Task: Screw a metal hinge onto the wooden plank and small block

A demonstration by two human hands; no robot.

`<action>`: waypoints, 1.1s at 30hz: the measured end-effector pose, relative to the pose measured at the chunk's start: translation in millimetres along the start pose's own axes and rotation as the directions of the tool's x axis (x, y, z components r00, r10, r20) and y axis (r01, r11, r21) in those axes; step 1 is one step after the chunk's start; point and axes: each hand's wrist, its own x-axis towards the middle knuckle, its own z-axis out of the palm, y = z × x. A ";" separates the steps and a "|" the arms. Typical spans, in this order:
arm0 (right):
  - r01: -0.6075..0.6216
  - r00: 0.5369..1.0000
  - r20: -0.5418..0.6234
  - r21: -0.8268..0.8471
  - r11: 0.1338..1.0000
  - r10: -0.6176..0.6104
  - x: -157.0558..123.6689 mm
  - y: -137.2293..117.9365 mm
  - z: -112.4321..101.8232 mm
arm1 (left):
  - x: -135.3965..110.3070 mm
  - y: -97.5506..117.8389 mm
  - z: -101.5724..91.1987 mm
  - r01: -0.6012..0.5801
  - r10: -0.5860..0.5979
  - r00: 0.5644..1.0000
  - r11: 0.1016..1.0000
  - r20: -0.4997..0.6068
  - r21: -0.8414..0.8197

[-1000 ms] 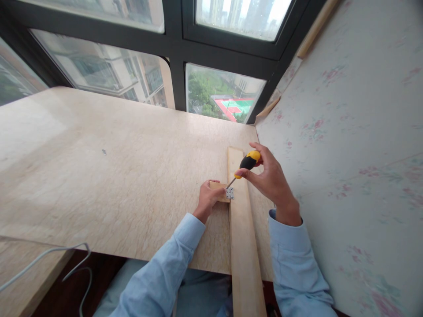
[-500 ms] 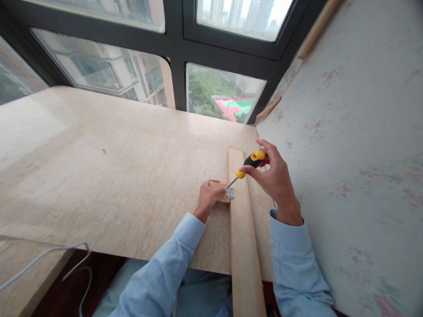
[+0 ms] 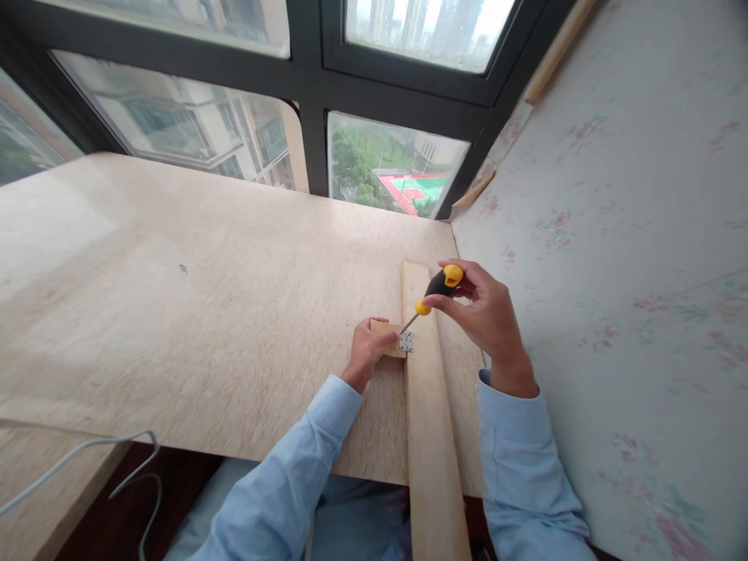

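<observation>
A small metal hinge [image 3: 407, 341] lies across the joint between a short wooden block [image 3: 386, 330] and a long wooden board [image 3: 431, 421]. My left hand [image 3: 369, 349] grips the block from its left side, with the thumb close to the hinge. In my right hand [image 3: 476, 304] is a screwdriver [image 3: 439, 285] with a yellow and black handle, held at a slant between thumb and fingers. Its tip meets the upper left part of the hinge; the screw there is too small to make out.
The board overhangs the front edge of the marble-patterned sill [image 3: 245, 312]. A tiny metal piece [image 3: 183, 269] lies on the sill at left. A white cable [image 3: 87, 444] loops at the lower left. Flowered wallpaper [image 3: 631, 257] covers the right wall; dark window frames [image 3: 312, 132] stand behind.
My right fingers have turned and closed in around the screwdriver handle, the raised forefinger curling over its end. The handle has rotated slightly. My left hand, block and board stay in place.
</observation>
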 end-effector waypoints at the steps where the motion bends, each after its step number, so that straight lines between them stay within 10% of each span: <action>1: 0.007 0.999 -0.049 -0.030 1.000 -0.009 0.0 -0.2 -1.1 | 0.0 0.0 0.1 0.001 -0.001 1.000 1.000 -0.002 0.000; 33: 0.004 0.997 0.074 -0.004 1.000 -0.004 -0.9 2.4 -11.5 | -0.8 -1.4 -0.2 0.015 -0.015 1.000 1.000 -0.007 0.005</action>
